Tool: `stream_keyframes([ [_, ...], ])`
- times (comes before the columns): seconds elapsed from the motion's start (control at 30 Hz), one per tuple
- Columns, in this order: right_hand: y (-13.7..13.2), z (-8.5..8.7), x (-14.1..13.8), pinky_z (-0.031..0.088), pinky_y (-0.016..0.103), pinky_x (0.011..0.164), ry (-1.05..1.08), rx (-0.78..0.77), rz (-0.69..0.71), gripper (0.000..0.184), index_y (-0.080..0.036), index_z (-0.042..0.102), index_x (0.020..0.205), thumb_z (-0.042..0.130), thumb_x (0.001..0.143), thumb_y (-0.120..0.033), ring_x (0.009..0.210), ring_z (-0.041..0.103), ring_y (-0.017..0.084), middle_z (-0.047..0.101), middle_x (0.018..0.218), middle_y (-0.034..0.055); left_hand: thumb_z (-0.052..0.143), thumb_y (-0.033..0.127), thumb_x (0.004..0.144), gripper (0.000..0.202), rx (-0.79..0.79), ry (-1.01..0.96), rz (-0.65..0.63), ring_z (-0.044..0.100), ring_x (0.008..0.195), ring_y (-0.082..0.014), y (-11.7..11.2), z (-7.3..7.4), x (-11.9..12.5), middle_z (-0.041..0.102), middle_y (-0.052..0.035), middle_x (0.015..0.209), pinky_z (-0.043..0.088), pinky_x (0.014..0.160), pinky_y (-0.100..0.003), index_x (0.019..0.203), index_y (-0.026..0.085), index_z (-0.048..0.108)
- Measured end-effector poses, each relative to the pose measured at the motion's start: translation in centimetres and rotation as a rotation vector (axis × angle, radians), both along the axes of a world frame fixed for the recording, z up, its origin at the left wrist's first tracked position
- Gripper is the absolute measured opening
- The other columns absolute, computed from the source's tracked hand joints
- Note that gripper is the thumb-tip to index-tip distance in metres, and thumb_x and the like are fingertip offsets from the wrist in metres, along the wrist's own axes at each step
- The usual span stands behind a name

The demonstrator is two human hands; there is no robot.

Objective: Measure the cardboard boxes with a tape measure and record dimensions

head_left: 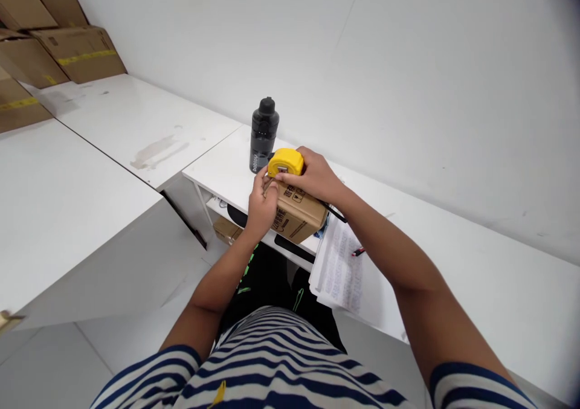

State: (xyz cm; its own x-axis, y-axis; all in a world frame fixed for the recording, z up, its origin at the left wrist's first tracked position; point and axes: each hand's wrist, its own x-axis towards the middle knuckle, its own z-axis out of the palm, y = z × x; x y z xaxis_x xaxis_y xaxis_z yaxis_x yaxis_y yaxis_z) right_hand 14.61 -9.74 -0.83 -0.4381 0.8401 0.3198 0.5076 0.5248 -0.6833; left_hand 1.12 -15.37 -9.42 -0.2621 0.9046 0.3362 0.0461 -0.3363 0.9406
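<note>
Striped shirt; rounded yellow tape measure

White wall fills upper right of frame, plain, faint vertical seam, few small marks low at right. White counter runs along wall from centre to lower right; open shelf under its left end. Second white desk upper left, top scuffed with brownish smears. Third white desk at left edge, nearer camera. Brown cardboard boxes stacked in upper left corner, yellow tape on them. Pale tiled floor lower left. Light even, soft, shadows weak.
</note>
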Motion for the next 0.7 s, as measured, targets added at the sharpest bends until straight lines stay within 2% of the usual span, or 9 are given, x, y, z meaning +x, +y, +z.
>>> stream_keyframes([
  [0.2, -0.5, -0.2, 0.6, 0.041, 0.033, 0.066, 0.028, -0.016, -0.143, 0.038, -0.021, 0.054, 0.088, 0.073, 0.074, -0.05, 0.076, 0.056, 0.02, 0.061, 0.086, 0.0017, 0.048, 0.027, 0.093, 0.04, 0.014, -0.056, -0.007, 0.062, 0.121, -0.0208, 1.0, 0.4, 0.8, 0.067, -0.009, 0.129, 0.046, 0.106, -0.035, 0.131, 0.019, 0.058],
  [0.3, -0.7, -0.6, 0.6, 0.041, 0.034, 0.066, 0.017, 0.037, -0.198, 0.037, -0.022, 0.052, 0.085, 0.073, 0.074, -0.05, 0.075, 0.055, 0.02, 0.06, 0.084, 0.0016, 0.049, 0.028, 0.093, 0.038, 0.021, -0.035, 0.0, 0.062, 0.121, -0.0216, 1.2, 0.5, 0.8, 0.068, -0.0089, 0.129, 0.045, 0.106, -0.036, 0.127, 0.018, 0.061],
  [0.53, -1.4, -0.8, 1.5, 0.039, 0.032, 0.06, -0.057, 0.119, -0.208, 0.038, -0.023, 0.049, 0.08, 0.069, 0.075, -0.056, 0.07, 0.054, 0.019, 0.059, 0.077, 0.0015, 0.049, 0.023, 0.091, 0.032, -0.035, 0.013, 0.06, 0.064, 0.116, -0.0218, 1.0, 1.0, 0.5, 0.071, -0.0069, 0.123, 0.047, 0.105, -0.037, 0.114, 0.018, 0.07],
  [0.7, -2.9, -0.6, 4.2, 0.038, 0.031, 0.057, -0.109, 0.138, -0.21, 0.04, -0.023, 0.049, 0.075, 0.07, 0.073, -0.058, 0.065, 0.053, 0.018, 0.059, 0.073, 0.0022, 0.05, 0.023, 0.09, 0.031, -0.078, 0.034, 0.091, 0.064, 0.116, -0.0217, 1.0, 1.6, 0.4, 0.072, -0.006, 0.122, 0.047, 0.105, -0.037, 0.111, 0.018, 0.072],
])
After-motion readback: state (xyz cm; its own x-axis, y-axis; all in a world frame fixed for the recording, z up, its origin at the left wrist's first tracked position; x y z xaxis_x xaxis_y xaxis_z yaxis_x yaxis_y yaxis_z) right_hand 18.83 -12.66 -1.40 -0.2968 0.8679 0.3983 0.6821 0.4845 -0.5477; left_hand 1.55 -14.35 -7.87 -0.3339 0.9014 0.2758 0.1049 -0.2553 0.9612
